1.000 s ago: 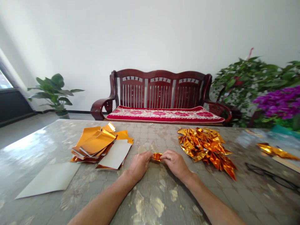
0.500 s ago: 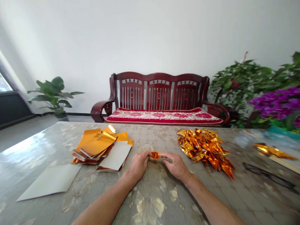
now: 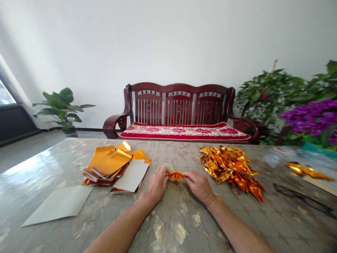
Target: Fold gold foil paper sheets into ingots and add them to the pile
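Between my two hands is a small folded piece of shiny orange-gold foil paper [image 3: 176, 176], pointed toward both ends. My left hand [image 3: 158, 183] pinches its left end with thumb and fingers. At the opposite end, the fingers of my right hand [image 3: 199, 186] are closed on its tip. To the left lies a loose stack of orange-gold foil sheets [image 3: 107, 161], with a pale sheet backside [image 3: 131, 175] facing up at its near edge. A heap of folded foil pieces [image 3: 229, 163] sits right of my right hand.
One pale sheet [image 3: 59, 204] lies apart at the table's left. On the right are dark-framed glasses [image 3: 302, 198], another folded foil piece [image 3: 309, 171] and clear plastic [image 3: 279, 154]. Beyond the table [image 3: 168, 225] stand a wooden bench [image 3: 179, 105], a potted plant [image 3: 63, 109] and purple flowers [image 3: 312, 116].
My hands have drawn slightly apart, the right one moving rightward. More of the folded foil paper now shows between them, wider than before.
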Available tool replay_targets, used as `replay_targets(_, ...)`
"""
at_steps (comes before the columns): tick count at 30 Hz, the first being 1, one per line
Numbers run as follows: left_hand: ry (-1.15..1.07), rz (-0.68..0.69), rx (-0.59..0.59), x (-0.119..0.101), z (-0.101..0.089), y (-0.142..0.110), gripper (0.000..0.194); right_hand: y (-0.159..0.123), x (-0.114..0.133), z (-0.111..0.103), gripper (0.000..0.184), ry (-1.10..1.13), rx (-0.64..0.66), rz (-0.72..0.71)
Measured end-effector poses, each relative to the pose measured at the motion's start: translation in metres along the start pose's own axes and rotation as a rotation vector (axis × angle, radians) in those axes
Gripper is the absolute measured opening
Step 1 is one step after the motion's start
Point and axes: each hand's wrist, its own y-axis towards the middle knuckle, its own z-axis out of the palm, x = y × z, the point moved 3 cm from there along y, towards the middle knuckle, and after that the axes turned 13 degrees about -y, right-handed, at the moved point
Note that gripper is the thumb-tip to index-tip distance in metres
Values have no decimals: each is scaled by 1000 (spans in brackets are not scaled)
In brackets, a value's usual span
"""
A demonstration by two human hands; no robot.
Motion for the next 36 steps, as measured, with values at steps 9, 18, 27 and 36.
replay_targets(9, -111, 51, 9, 0, 0, 3, 13, 0, -2, 6, 23, 17, 15, 136)
replay_targets(18, -217, 38, -22, 7, 0, 8, 31, 0, -5, 7, 42, -20, 32, 159)
replay_targets(27, -205, 19, -20, 8, 1, 13, 53, -1, -7, 5, 38, -143, -72, 148)
replay_targets(36, -155, 65, 46, 12, 10, 13, 58, -2, -6, 5, 36, -270, -108, 105)
